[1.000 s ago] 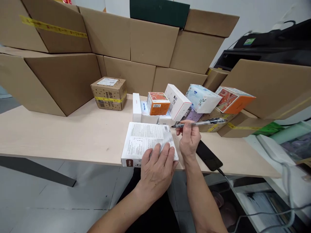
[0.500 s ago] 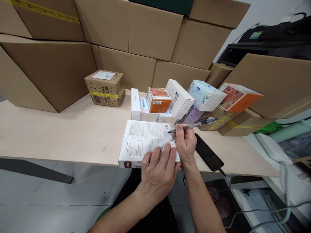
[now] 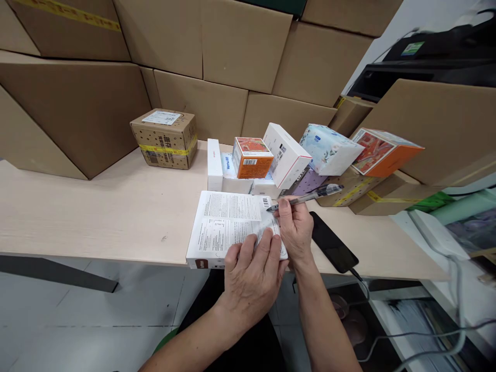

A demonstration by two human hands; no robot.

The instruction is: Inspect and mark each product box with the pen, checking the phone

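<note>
Now the right hand (image 3: 296, 227) brings its pinched clear-plastic pen (image 3: 314, 195) within writing reach of the flat white carton (image 3: 213, 232) the left hand (image 3: 253, 271) presses.

Person's L hand (image 3: 251, 274) & R hand (image 3: 297, 232) bare, forearms (image 3: 217, 325) bare too; blk legwear (image 3: 263, 341) btm ctr of frame.

My left fingers (image 3: 265, 248) lie on a white printed box (image 3: 232, 209) at the near edge of the counter (image 3: 96, 217). My right fingers (image 3: 285, 214) pinch a pen (image 3: 312, 196), its tip just below the barcode (image 3: 265, 202). A black phone (image 3: 334, 242) lies to the right; behind, an orange carton (image 3: 253, 163) sits among white boxes (image 3: 284, 155).
</note>
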